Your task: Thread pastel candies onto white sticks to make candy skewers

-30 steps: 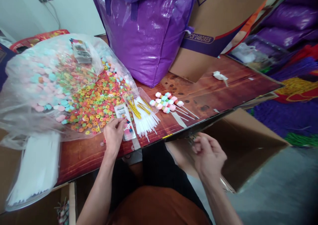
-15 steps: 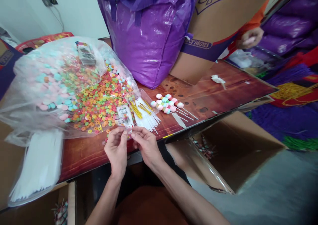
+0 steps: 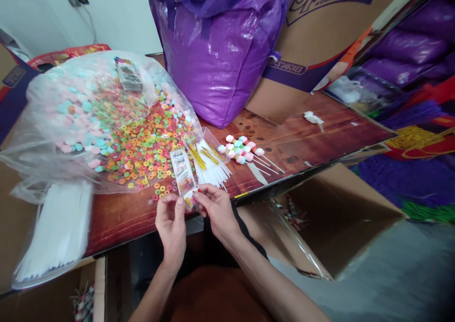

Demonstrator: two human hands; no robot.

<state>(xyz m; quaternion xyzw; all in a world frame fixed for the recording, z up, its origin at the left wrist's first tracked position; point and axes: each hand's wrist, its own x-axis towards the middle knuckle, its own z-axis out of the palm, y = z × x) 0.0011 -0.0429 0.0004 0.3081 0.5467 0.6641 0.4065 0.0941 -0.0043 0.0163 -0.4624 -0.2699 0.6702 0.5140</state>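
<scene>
Right hand (image 3: 218, 213): pinching the near end of a clear printed packet (image 3: 182, 168) between thumb and fingers.
Left hand (image 3: 172, 225): curled just beside the packet's near end; impossible to tell whether gripping it.
Packet: at the near edge of the table (image 3: 117, 222), between candy rings and white sticks.
Candy rings (image 3: 140, 144): loose on clear plastic over the left part of the table, with a few strays near the left hand.
White sticks (image 3: 211, 173): fanned out just right of the packet, with gold ties (image 3: 197, 155) lying across.
Marshmallow skewers (image 3: 242, 149): side by side, farther right, with bare ends toward the near edge.
Purple bag (image 3: 216, 66): upright toward the far edge, beside a cardboard box (image 3: 284, 94).
Open carton (image 3: 341, 208): below the near edge, right of the right hand.
</scene>
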